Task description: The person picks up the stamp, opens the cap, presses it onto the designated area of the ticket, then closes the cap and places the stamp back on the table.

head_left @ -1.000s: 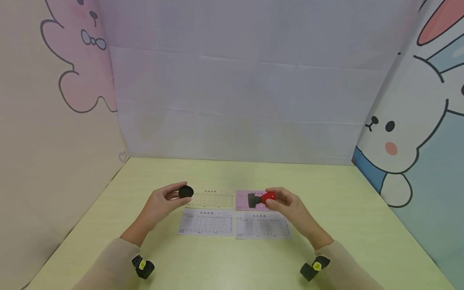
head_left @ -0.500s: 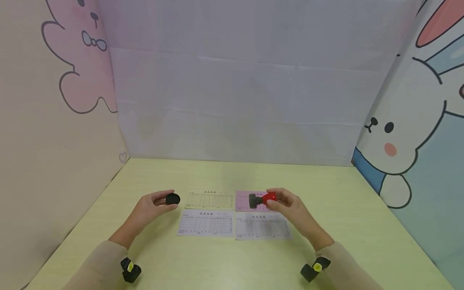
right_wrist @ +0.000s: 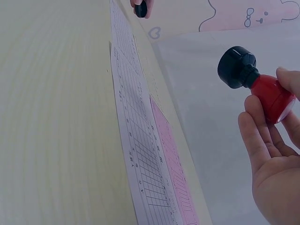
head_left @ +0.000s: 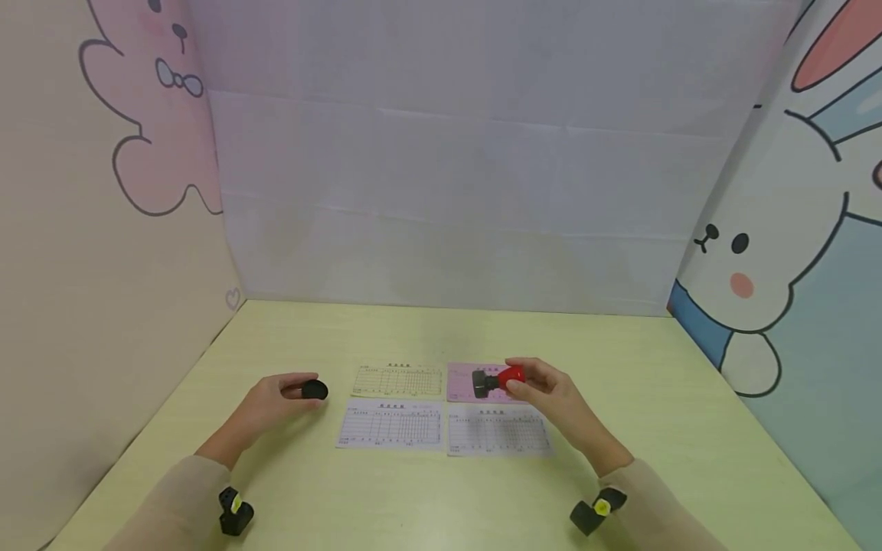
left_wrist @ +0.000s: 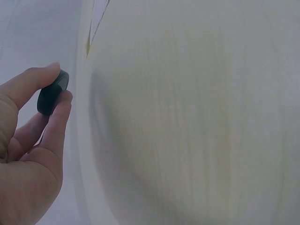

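In the head view my right hand point(head_left: 551, 389) grips a stamp point(head_left: 510, 375) by its red handle, the black round head pointing left above the pink form point(head_left: 460, 383). The right wrist view shows the same stamp point(right_wrist: 269, 93) held up off the table. My left hand point(head_left: 272, 405) pinches a round black cap point(head_left: 315, 389) between thumb and fingers, left of the papers. Seen from the left wrist, the black cap point(left_wrist: 52, 93) is tilted on edge at the fingertips. A yellow form point(head_left: 397, 380) and two white forms, left point(head_left: 390, 425) and right point(head_left: 499, 431), lie flat nearby.
The pale yellow table point(head_left: 441, 497) bears the forms in two rows of two. A light curtain point(head_left: 448, 191) stands behind it, with walls bearing cartoon animals at both sides. A small black device with a yellow dot point(head_left: 598, 511) sits at each wrist.
My left hand has moved left and slightly toward me with the black cap, away from the yellow form. The right hand and the stamp have stayed almost still.
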The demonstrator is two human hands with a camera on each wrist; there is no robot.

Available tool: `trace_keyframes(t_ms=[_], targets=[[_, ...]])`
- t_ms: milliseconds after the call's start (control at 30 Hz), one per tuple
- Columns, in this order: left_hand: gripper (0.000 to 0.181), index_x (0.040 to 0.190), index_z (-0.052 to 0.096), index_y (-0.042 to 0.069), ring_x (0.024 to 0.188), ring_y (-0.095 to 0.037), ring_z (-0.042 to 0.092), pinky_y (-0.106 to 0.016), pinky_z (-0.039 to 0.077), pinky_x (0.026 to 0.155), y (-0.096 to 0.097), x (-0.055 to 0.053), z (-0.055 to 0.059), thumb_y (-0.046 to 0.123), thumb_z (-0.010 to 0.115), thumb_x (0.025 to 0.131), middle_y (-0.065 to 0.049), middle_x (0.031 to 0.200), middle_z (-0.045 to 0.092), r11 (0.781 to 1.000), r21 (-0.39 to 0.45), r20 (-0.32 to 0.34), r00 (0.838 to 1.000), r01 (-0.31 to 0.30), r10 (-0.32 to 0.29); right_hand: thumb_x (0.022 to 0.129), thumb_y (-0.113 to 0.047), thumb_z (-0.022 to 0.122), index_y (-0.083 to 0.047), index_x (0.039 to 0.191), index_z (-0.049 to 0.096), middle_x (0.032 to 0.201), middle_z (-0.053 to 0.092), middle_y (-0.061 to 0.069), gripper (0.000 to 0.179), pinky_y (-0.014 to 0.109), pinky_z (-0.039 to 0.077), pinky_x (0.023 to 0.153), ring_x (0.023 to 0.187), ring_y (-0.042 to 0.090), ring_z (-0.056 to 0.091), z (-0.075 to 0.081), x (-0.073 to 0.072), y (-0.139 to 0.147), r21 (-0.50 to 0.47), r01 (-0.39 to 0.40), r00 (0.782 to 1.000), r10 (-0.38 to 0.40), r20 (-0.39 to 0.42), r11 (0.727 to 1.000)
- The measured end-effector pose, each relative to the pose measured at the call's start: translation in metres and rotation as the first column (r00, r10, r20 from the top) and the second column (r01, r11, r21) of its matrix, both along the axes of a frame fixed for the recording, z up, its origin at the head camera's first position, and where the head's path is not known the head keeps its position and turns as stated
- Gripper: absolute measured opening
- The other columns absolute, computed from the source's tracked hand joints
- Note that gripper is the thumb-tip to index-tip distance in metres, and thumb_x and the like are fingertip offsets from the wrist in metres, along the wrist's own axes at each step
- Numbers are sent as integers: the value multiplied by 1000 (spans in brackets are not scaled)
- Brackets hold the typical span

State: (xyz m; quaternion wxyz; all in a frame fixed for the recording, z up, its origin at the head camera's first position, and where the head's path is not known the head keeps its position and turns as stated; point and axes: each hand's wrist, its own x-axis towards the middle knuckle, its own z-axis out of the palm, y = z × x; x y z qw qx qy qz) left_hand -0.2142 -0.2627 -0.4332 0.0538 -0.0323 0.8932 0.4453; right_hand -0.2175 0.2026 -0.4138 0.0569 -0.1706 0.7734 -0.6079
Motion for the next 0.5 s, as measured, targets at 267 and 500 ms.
trace_keyframes(t_ms=[267,500], targets=[[68,135,61,-1,116,-38,61,-49,51,92,-10,1,-5,35,84,82,-28,128,61,995,-99,-10,1000,18,-19,97,-24,69,-10,139,56,125,63,14,47,26,53,92,107,25,65,1,0,-1,3,-1,1000,1,15,1000],[67,131,63,-3,103,-33,63,-48,52,84,-20,3,-6,36,85,81,-19,113,68,972,-230,-18,998,54,-60,97,-26,70,-12,138,57,125,63,14,46,25,53,91,107,26,64,0,-1,-1,18,6,1000,-6,17,1000]])
